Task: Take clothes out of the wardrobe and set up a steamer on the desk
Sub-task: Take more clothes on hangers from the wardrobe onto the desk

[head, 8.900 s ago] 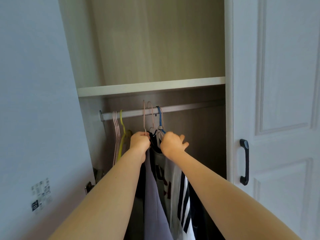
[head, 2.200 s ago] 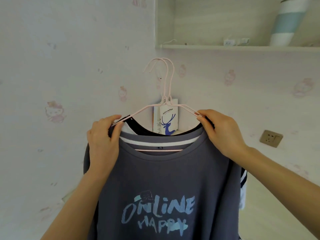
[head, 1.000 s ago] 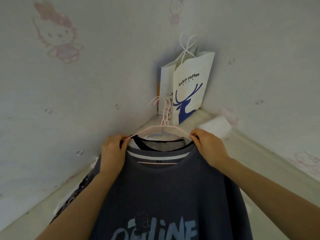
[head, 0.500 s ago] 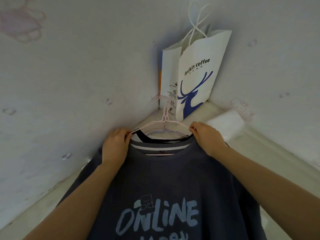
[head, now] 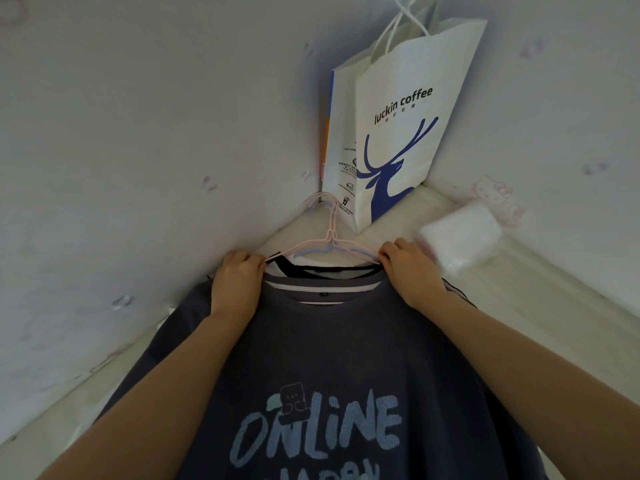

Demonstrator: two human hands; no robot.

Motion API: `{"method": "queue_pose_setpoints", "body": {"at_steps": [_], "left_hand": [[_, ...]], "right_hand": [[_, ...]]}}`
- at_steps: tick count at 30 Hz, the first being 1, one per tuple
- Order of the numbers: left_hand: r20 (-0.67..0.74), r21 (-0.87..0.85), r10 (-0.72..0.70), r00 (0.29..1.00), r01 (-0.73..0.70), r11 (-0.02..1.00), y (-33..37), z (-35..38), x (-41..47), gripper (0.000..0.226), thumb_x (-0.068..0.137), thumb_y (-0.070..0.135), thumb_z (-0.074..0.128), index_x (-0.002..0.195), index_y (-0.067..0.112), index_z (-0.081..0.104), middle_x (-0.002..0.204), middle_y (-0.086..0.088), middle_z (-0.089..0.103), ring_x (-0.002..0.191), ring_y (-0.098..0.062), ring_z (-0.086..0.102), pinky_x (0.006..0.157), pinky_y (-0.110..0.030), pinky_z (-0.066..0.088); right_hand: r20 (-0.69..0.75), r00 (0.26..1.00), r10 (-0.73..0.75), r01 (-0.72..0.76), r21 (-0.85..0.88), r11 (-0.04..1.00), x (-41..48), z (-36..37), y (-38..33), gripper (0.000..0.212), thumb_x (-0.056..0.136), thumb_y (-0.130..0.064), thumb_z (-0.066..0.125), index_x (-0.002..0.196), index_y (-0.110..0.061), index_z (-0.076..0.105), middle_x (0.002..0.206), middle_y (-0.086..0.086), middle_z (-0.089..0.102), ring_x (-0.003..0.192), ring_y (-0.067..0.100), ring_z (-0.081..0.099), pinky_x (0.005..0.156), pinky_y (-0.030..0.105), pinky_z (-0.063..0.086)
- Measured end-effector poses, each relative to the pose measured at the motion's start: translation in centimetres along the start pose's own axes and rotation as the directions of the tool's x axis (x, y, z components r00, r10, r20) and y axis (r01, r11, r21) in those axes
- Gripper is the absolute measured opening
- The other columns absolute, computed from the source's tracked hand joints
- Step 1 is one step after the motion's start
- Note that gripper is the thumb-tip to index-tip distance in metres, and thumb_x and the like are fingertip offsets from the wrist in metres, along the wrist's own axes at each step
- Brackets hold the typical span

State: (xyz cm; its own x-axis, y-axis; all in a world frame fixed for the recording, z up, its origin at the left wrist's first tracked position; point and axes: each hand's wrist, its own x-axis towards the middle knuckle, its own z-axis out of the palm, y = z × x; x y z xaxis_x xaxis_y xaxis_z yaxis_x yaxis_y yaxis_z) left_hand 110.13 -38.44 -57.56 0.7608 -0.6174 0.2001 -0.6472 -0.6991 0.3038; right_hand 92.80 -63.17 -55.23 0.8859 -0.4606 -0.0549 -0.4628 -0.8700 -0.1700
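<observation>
A person's left hand (head: 237, 282) grips the left shoulder end of a bundle of pink hangers (head: 330, 237), fingers curled tight over wire and cloth together. Between the two hands lies a grey T-shirt (head: 329, 358), print side up, spread over the pale desk (head: 554, 323). Its long axis runs from the hem nearest the person to the collar beyond the knuckles, so the neck and the hanger hooks point away into the corner where two walls meet. The word "ONLINE" reads upright from the person's side. Under the grey collar show the edges of a striped garment and a black-trimmed one, on the same hangers. The right hand (head: 412, 271) pinches the opposite hanger end in the same way, thumb and fingers closed on it at the shirt's right shoulder. Just beyond that hand's knuckles sits a white plastic-wrapped packet (head: 460, 237), and past the hooks, between the hands and further off, a white paper bag (head: 398, 133) with a blue deer stands in the corner. About two seconds earlier the clothes hung upright in front of the wall, hooks pointing up; now they are laid down flat with the hooks close to the bag's foot, and both hands keep the same hold on the hanger ends.
</observation>
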Motion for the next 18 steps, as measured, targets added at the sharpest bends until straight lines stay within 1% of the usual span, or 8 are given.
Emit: {"method": "queue_pose_setpoints", "body": {"at_steps": [3,5,7,9,11,14,16,18], "left_hand": [[0.046,0.049,-0.010,0.999,0.008,0.999,0.2,-0.1,0.3,0.009,0.085,0.004,0.064,0.085,0.000,0.071,0.077,-0.018,0.059,0.078,-0.037,0.055,0.063,-0.043,0.050],[0.079,0.075,-0.038,0.996,0.032,0.997,0.5,-0.3,0.3,0.014,0.090,0.008,0.058,0.091,0.000,0.070,0.085,-0.019,0.061,0.085,-0.038,0.055,0.069,-0.045,0.050],[0.116,0.094,-0.081,0.990,0.070,0.993,1.2,-0.5,-0.1,0.023,0.095,0.015,0.051,0.106,0.003,0.067,0.100,-0.018,0.063,0.096,-0.038,0.055,0.080,-0.046,0.047],[0.145,0.124,-0.115,0.983,0.097,0.988,1.7,-0.6,-0.9,0.035,0.097,0.024,0.046,0.126,0.008,0.057,0.119,-0.016,0.060,0.110,-0.036,0.053,0.094,-0.047,0.040],[0.152,0.155,-0.101,0.983,0.077,0.985,2.0,-0.9,-2.0,0.045,0.097,0.029,0.045,0.137,0.009,0.047,0.132,-0.015,0.054,0.122,-0.034,0.048,0.105,-0.049,0.033],[0.167,0.161,-0.058,0.984,0.031,0.986,2.6,-2.0,-4.2,0.050,0.099,0.032,0.041,0.144,0.012,0.038,0.147,-0.013,0.040,0.136,-0.032,0.034,0.114,-0.052,0.022],[0.217,0.147,-0.043,0.975,0.011,0.989,3.3,-2.8,-6.0,0.052,0.100,0.036,0.036,0.148,0.015,0.030,0.156,-0.009,0.026,0.144,-0.028,0.020,0.117,-0.049,0.013],[0.266,0.135,-0.039,0.963,0.003,0.991,4.1,-3.5,-8.0,0.055,0.100,0.039,0.033,0.150,0.018,0.024,0.159,-0.005,0.018,0.147,-0.025,0.011,0.118,-0.047,0.008]], "right_hand": [[0.010,1.000,0.005,-0.005,-0.023,1.000,0.1,-0.3,-0.3,0.015,0.097,-0.017,0.048,0.108,-0.011,0.055,0.107,0.009,0.056,0.096,0.028,0.052,0.077,0.035,0.045],[0.025,0.999,0.022,-0.021,-0.042,0.999,0.0,-0.6,-0.6,0.018,0.098,-0.018,0.044,0.109,-0.010,0.055,0.108,0.010,0.057,0.098,0.028,0.053,0.078,0.036,0.044],[0.048,0.997,0.053,-0.052,-0.034,0.998,-0.4,-1.0,-1.1,0.026,0.099,-0.026,0.040,0.113,-0.009,0.053,0.112,0.011,0.057,0.100,0.030,0.053,0.080,0.039,0.047],[0.085,0.993,0.076,-0.073,-0.037,0.997,-1.3,-1.3,-1.6,0.035,0.100,-0.033,0.038,0.124,-0.009,0.048,0.120,0.012,0.055,0.107,0.031,0.051,0.087,0.042,0.047],[0.105,0.991,0.079,-0.076,-0.037,0.996,-2.4,-1.5,-2.0,0.044,0.100,-0.034,0.038,0.135,-0.009,0.040,0.134,0.013,0.048,0.119,0.032,0.046,0.098,0.042,0.042],[0.078,0.995,0.055,-0.056,0.008,0.998,-4.7,-1.9,-2.7,0.051,0.100,-0.033,0.037,0.144,-0.007,0.030,0.148,0.012,0.035,0.135,0.029,0.033,0.112,0.040,0.029],[0.080,0.995,0.057,-0.059,0.018,0.998,-6.6,-2.0,-3.3,0.054,0.100,-0.034,0.036,0.146,-0.007,0.027,0.152,0.012,0.030,0.140,0.027,0.026,0.116,0.040,0.024],[0.116,0.991,0.072,-0.074,0.015,0.997,-9.0,-2.2,-4.2,0.056,0.100,-0.036,0.033,0.148,-0.008,0.023,0.155,0.011,0.024,0.144,0.026,0.019,0.117,0.041,0.020]]}}
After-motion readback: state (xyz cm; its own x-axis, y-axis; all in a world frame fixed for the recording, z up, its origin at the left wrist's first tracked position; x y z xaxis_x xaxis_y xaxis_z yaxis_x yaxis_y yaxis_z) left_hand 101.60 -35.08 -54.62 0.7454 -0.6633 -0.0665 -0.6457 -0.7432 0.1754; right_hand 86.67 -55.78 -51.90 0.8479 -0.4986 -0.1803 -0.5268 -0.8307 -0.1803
